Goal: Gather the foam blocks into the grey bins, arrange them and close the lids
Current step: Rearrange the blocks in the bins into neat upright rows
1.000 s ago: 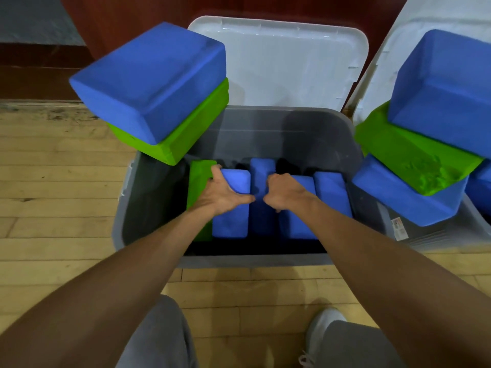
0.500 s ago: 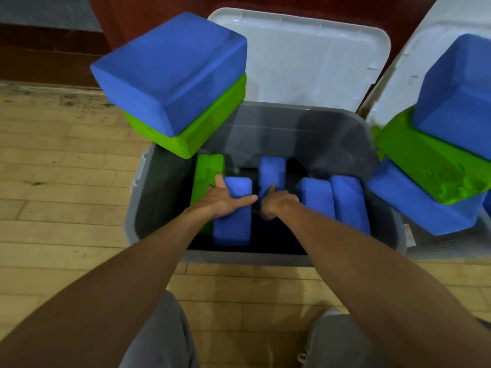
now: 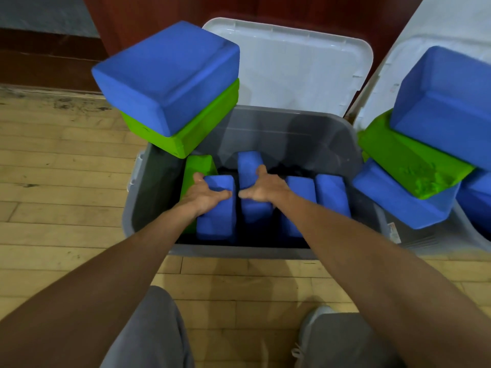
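An open grey bin (image 3: 239, 252) stands on the floor in front of me. Inside it stand a green foam block (image 3: 198, 166) at the left and several blue ones. My left hand (image 3: 206, 195) grips the top of the left blue block (image 3: 218, 221), thumb on its left side. My right hand (image 3: 263, 189) lies across the middle blue block (image 3: 249, 163), thumb up and fingers reaching over its left edge. Two more blue blocks (image 3: 329, 192) stand to the right. A large blue block (image 3: 164, 73) sits on a green block (image 3: 186, 134), stacked over the bin's left rear corner.
The bin's white lid (image 3: 292, 67) stands open against the wood wall. To the right, a second bin (image 3: 467, 229) holds a pile of blue and green blocks (image 3: 409, 158) under its own raised lid (image 3: 393, 65). Wooden floor lies to the left; my knees are below.
My right hand has uncurled from a fist and now spreads over the middle blue block. My left hand stays on its block. The view has shifted left slightly.
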`<state>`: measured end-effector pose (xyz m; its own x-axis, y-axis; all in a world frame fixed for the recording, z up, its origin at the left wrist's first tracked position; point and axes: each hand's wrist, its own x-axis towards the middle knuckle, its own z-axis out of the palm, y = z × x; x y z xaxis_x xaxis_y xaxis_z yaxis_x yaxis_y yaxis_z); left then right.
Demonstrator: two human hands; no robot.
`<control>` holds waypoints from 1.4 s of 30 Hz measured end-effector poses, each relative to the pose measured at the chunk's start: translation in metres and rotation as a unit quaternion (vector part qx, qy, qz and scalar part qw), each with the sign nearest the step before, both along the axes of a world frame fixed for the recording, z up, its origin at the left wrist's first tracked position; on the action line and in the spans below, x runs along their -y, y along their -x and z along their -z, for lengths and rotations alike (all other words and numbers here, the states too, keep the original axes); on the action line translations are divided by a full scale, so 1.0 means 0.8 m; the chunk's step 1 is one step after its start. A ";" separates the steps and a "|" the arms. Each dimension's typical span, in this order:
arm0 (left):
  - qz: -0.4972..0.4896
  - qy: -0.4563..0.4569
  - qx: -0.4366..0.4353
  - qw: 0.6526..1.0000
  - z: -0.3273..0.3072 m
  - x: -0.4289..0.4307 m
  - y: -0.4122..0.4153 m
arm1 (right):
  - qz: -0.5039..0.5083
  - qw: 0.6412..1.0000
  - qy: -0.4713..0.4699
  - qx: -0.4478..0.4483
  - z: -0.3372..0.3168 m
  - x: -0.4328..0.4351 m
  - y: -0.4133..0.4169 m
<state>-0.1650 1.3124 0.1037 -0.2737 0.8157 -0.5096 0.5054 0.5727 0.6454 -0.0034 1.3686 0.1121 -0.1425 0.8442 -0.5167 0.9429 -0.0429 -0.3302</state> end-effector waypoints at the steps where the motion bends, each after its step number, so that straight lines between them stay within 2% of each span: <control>1: -0.003 -0.003 0.007 1.000 0.000 0.003 0.002 | -0.014 1.000 -0.019 0.008 -0.012 -0.004 0.001; 4: -0.002 -0.007 0.016 1.000 -0.003 0.008 0.009 | -0.047 0.997 -0.031 0.047 -0.050 -0.017 -0.002; 7: 0.004 -0.012 0.020 1.000 -0.003 0.011 0.008 | -0.004 0.999 0.029 0.013 -0.059 -0.020 -0.014; 9: 0.012 -0.020 0.022 0.999 0.000 0.012 0.002 | -0.021 0.998 0.054 0.015 -0.059 -0.016 -0.017; 11: 0.023 -0.027 0.013 0.999 0.001 0.010 -0.002 | -0.074 0.994 0.077 0.026 -0.057 -0.018 -0.018; 13: 0.040 -0.021 0.004 0.999 0.002 0.007 -0.003 | -0.162 0.979 0.095 0.079 -0.061 -0.021 -0.020; 16: 0.075 0.002 0.006 0.997 0.002 0.005 -0.002 | -0.251 0.957 0.053 0.137 -0.057 -0.024 -0.033; 19: 0.090 -0.003 0.012 0.996 0.001 0.008 -0.011 | -0.250 0.962 0.004 0.110 -0.048 -0.027 -0.049; 21: 0.101 -0.018 -0.003 0.995 0.000 0.007 -0.017 | -0.240 0.963 -0.005 0.122 -0.051 -0.031 -0.059; 24: 0.098 -0.039 -0.011 0.994 -0.001 0.006 -0.019 | -0.245 0.959 -0.004 0.142 -0.058 -0.038 -0.066; 27: 0.090 -0.049 -0.007 0.995 0.003 0.009 -0.018 | -0.231 0.965 0.026 0.125 -0.049 -0.041 -0.064; 29: 0.106 -0.047 -0.012 0.993 0.006 0.012 -0.018 | -0.209 0.969 0.064 0.118 -0.034 -0.037 -0.060; 32: 0.148 -0.041 -0.014 0.988 0.004 0.008 -0.015 | -0.164 0.978 0.046 0.118 -0.015 -0.033 -0.058; 37: 0.127 -0.034 -0.067 0.989 0.000 -0.008 0.020 | -0.136 0.990 0.001 0.048 -0.026 -0.040 -0.055; 40: 0.123 -0.004 -0.091 0.988 0.007 -0.007 0.047 | -0.169 0.984 -0.048 0.039 -0.033 -0.041 -0.039; 42: 0.125 0.055 -0.116 0.984 0.010 -0.002 0.057 | -0.182 0.981 -0.069 0.018 -0.032 -0.039 -0.027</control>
